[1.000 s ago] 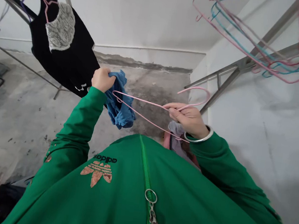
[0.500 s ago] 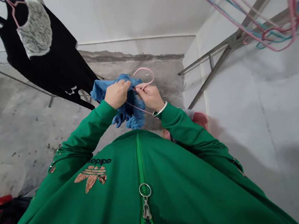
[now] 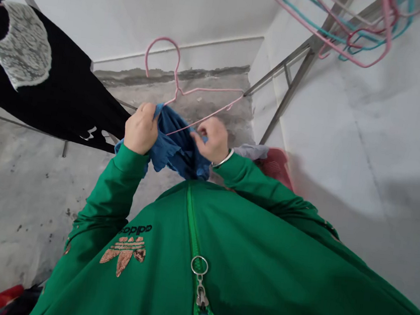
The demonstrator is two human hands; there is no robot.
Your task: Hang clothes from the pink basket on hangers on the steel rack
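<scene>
A blue piece of clothing (image 3: 169, 150) hangs bunched between my two hands in front of my chest. My left hand (image 3: 141, 128) is closed on its upper left edge, with one end of a pink clothes hanger (image 3: 165, 39) going into the cloth beside it. The hanger's hook points up and away from me, and its other shoulder sticks out bare to the right. My right hand (image 3: 214, 140) has its fingers curled at the cloth's right edge, just below the hanger's lower bar. It is a little blurred, and its fingertips seem to pinch the cloth.
On the left a black garment with a lace collar (image 3: 27, 45) hangs from a rack. Several pink and teal hangers (image 3: 356, 37) hang at the upper right on a metal frame (image 3: 299, 71). A pink basket (image 3: 279, 165) with grey cloth stands behind my right forearm.
The pink hanger has swung up and left, its right shoulder now bare. My right hand has let go of the hanger near its hook and moved down to the cloth. My left hand moved left.
</scene>
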